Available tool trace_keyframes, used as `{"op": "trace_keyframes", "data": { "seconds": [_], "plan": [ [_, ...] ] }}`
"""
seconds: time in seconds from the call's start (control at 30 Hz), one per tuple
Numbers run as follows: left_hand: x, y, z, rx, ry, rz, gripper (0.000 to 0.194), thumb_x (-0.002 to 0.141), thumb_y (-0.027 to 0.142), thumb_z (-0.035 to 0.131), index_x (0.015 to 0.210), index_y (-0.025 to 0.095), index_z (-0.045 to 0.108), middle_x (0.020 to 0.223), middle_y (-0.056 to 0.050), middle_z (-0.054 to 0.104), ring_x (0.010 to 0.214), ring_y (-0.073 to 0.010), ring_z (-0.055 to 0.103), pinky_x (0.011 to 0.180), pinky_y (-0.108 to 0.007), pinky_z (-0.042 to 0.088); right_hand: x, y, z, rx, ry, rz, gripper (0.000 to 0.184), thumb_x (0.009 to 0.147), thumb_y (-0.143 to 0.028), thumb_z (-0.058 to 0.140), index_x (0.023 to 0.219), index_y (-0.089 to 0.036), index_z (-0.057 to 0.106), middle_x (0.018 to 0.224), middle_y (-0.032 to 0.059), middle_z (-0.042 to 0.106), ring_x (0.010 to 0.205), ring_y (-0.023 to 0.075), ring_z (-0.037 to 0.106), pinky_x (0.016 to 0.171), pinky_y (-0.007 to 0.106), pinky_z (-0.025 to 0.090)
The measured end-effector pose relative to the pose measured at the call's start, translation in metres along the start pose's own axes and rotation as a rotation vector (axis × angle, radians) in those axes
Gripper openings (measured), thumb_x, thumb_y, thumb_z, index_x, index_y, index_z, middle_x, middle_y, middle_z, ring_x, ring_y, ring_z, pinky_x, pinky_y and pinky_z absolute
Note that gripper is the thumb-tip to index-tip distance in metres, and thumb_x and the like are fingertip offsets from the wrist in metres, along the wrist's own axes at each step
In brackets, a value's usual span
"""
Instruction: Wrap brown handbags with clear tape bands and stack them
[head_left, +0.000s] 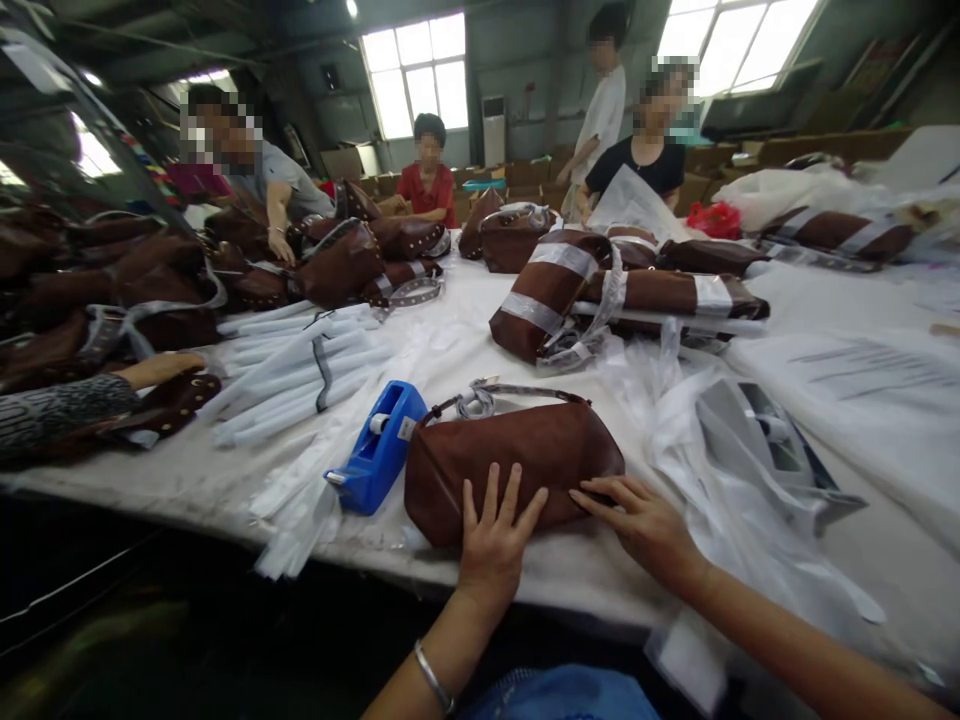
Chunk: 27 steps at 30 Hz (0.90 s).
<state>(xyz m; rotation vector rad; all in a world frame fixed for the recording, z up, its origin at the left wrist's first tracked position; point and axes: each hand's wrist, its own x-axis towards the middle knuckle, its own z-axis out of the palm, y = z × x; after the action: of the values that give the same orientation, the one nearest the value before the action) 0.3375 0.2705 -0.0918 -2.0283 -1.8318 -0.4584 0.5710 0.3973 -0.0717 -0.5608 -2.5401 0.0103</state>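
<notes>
A brown leather handbag [517, 450] lies on its side at the near edge of the table, its wrapped strap and handle toward the far side. My left hand [495, 530] rests flat on the bag's front with fingers spread. At the bag's lower right edge, my right hand [649, 525] pinches the leather between thumb and fingers; the exact spot gripped is partly hidden. Just left of the bag stands a blue tape dispenser [382, 445].
White wrapped rolls [300, 370] and clear plastic strips [296, 510] lie to the left. Taped brown bags [551, 290] sit beyond. Right are plastic sheets [682, 430] and a grey tape dispenser [765, 430]. A co-worker's hand [169, 370] touches a bag at left; several people stand behind.
</notes>
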Motion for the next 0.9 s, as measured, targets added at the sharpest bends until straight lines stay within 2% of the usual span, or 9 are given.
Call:
{"op": "trace_keyframes", "data": {
  "seconds": [0.07, 0.13, 0.23, 0.3, 0.37, 0.43, 0.5, 0.67, 0.9],
  "plan": [
    [-0.003, -0.001, 0.004, -0.001, 0.000, 0.003, 0.066, 0.093, 0.024, 0.055, 0.152, 0.040, 0.032, 0.164, -0.005, 0.024, 0.150, -0.0373, 0.022, 0.117, -0.069, 0.023, -0.002, -0.009, -0.005, 0.068, 0.028, 0.048, 0.050, 0.092, -0.007, 0.047, 0.130, -0.034, 0.065, 0.117, 0.0043, 0.072, 0.105, 0.0240, 0.066, 0.093, 0.044, 0.055],
    [-0.004, -0.002, 0.006, -0.014, 0.000, 0.009, 0.067, 0.092, 0.023, 0.056, 0.152, 0.041, 0.031, 0.164, -0.005, 0.024, 0.150, -0.0374, 0.021, 0.116, -0.069, 0.023, -0.008, -0.025, -0.011, 0.204, 0.118, 0.211, 0.037, 0.094, -0.015, 0.053, 0.121, -0.033, 0.070, 0.115, 0.0041, 0.073, 0.108, 0.0253, 0.066, 0.100, 0.047, 0.053],
    [-0.004, -0.003, 0.008, -0.052, -0.005, 0.005, 0.071, 0.091, 0.020, 0.056, 0.153, 0.041, 0.029, 0.164, -0.006, 0.023, 0.151, -0.0377, 0.019, 0.116, -0.071, 0.022, -0.021, -0.058, -0.014, 0.578, 0.243, 0.742, 0.020, 0.092, -0.036, 0.063, 0.107, -0.027, 0.073, 0.110, 0.0074, 0.074, 0.100, 0.0277, 0.070, 0.097, 0.048, 0.056],
    [-0.004, -0.004, 0.009, -0.079, -0.011, 0.013, 0.073, 0.090, 0.017, 0.056, 0.153, 0.041, 0.028, 0.164, -0.006, 0.021, 0.151, -0.0383, 0.017, 0.115, -0.072, 0.022, -0.025, -0.078, -0.012, 0.979, 0.241, 1.139, 0.032, 0.090, -0.046, 0.066, 0.111, -0.022, 0.070, 0.112, 0.0110, 0.073, 0.097, 0.0283, 0.072, 0.095, 0.048, 0.058],
    [-0.004, -0.005, 0.009, -0.101, -0.002, 0.023, 0.074, 0.090, 0.013, 0.054, 0.153, 0.041, 0.028, 0.164, -0.007, 0.022, 0.151, -0.0384, 0.016, 0.114, -0.074, 0.021, -0.021, -0.091, -0.008, 1.388, 0.226, 1.371, 0.043, 0.088, -0.047, 0.069, 0.118, -0.017, 0.066, 0.120, 0.0149, 0.070, 0.105, 0.0276, 0.071, 0.100, 0.046, 0.056],
    [-0.004, -0.005, 0.009, -0.120, 0.008, 0.023, 0.074, 0.090, 0.011, 0.052, 0.153, 0.040, 0.027, 0.164, -0.008, 0.023, 0.151, -0.0380, 0.016, 0.114, -0.074, 0.020, -0.012, -0.096, -0.004, 1.648, 0.252, 1.413, 0.044, 0.087, -0.043, 0.072, 0.120, -0.015, 0.065, 0.126, 0.0164, 0.067, 0.115, 0.0255, 0.067, 0.108, 0.042, 0.051],
    [-0.003, -0.005, 0.008, -0.137, 0.013, 0.019, 0.074, 0.091, 0.009, 0.050, 0.154, 0.040, 0.026, 0.163, -0.008, 0.025, 0.151, -0.0375, 0.017, 0.114, -0.074, 0.020, 0.000, -0.095, -0.001, 1.749, 0.272, 1.364, 0.039, 0.088, -0.040, 0.071, 0.117, -0.015, 0.067, 0.127, 0.0149, 0.067, 0.120, 0.0234, 0.064, 0.111, 0.038, 0.047],
    [-0.002, -0.004, 0.004, -0.138, 0.011, 0.007, 0.076, 0.089, 0.004, 0.046, 0.153, 0.040, 0.026, 0.163, -0.008, 0.025, 0.150, -0.0377, 0.020, 0.113, -0.074, 0.023, 0.023, -0.089, 0.005, 1.714, 0.296, 1.396, 0.041, 0.086, -0.047, 0.071, 0.114, -0.017, 0.066, 0.119, 0.0125, 0.069, 0.121, 0.0212, 0.063, 0.114, 0.037, 0.043],
    [-0.001, -0.011, 0.000, -0.130, 0.020, 0.017, 0.074, 0.090, 0.007, 0.047, 0.153, 0.039, 0.027, 0.162, -0.009, 0.027, 0.149, -0.0375, 0.024, 0.113, -0.072, 0.026, 0.035, -0.090, 0.010, 1.692, 0.310, 1.446, 0.033, 0.086, -0.050, 0.070, 0.100, -0.020, 0.066, 0.105, 0.0091, 0.072, 0.098, 0.0192, 0.069, 0.098, 0.037, 0.055]
  ]
}}
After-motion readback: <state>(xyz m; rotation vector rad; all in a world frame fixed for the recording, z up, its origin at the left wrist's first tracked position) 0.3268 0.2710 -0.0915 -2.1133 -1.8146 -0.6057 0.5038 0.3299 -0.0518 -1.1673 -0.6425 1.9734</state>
